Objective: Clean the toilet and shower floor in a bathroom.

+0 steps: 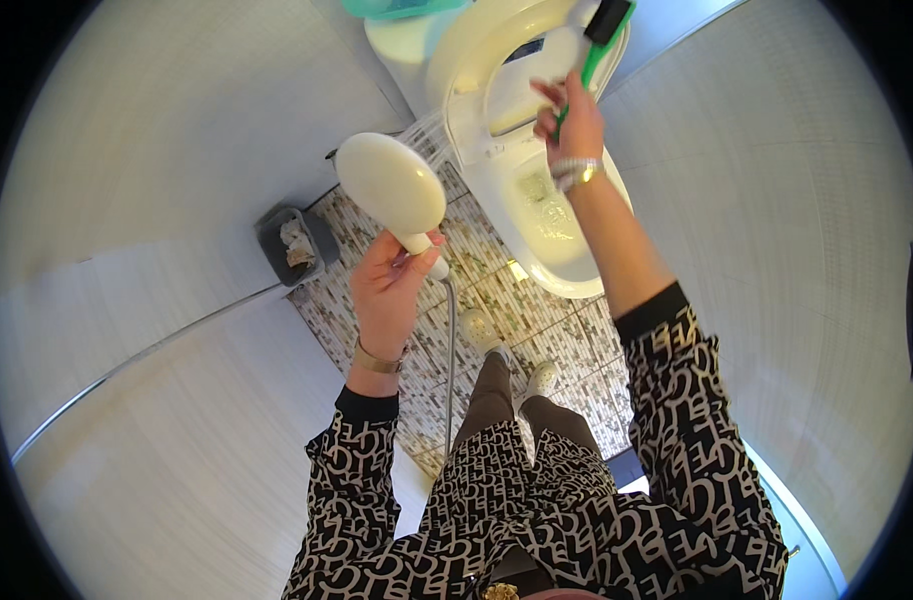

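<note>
My left hand (387, 290) grips the handle of a white round shower head (390, 185), its face turned toward the toilet, with thin water jets spraying toward the seat hinge. A grey hose (451, 350) hangs down from the handle. My right hand (569, 125) holds a green-handled brush (602, 35) with a dark head, raised against the lifted white toilet lid (477, 45). The white toilet bowl (567, 285) stands open below my right wrist, with wet, yellowish water inside.
A small grey waste bin (295, 243) with crumpled paper stands against the left wall. The floor is mosaic tile (497, 300). Pale tiled walls close in on both sides. My feet in light shoes stand just before the bowl. A teal object (397, 8) lies on the cistern.
</note>
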`<move>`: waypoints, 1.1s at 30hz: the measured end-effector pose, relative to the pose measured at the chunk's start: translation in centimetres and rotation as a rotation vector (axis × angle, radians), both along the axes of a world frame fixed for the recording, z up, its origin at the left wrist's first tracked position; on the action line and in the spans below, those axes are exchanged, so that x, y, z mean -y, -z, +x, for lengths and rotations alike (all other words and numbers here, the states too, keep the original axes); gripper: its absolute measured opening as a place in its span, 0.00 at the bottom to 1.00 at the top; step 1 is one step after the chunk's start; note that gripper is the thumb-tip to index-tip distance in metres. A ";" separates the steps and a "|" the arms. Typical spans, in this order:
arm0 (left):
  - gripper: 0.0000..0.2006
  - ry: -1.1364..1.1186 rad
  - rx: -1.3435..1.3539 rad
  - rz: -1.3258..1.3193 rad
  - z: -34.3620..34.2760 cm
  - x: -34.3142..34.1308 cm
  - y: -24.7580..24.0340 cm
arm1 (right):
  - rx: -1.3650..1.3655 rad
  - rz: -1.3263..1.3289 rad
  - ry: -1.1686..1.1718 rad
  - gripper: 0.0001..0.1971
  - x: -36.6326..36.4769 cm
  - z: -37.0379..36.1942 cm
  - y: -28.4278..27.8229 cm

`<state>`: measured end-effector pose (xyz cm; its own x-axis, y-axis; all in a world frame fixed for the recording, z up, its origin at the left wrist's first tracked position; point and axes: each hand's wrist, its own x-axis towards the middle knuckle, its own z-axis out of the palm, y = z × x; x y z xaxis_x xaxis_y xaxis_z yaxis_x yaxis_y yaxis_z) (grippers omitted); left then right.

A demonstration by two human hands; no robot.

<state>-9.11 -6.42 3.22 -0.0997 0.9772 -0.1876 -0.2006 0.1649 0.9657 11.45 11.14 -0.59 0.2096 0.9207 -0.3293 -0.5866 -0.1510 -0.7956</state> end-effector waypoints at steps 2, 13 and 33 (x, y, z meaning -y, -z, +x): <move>0.15 -0.030 -0.019 0.022 -0.9 -0.1 -1.2 | 0.030 0.090 0.019 0.14 -3.1 -1.4 -2.5; 0.16 -0.107 -0.045 0.044 -2.1 0.5 -1.5 | -0.143 0.014 -0.019 0.16 -3.0 0.9 -3.0; 0.15 0.130 0.000 -0.336 11.1 9.4 8.3 | -0.069 -0.924 0.490 0.15 26.4 20.4 25.0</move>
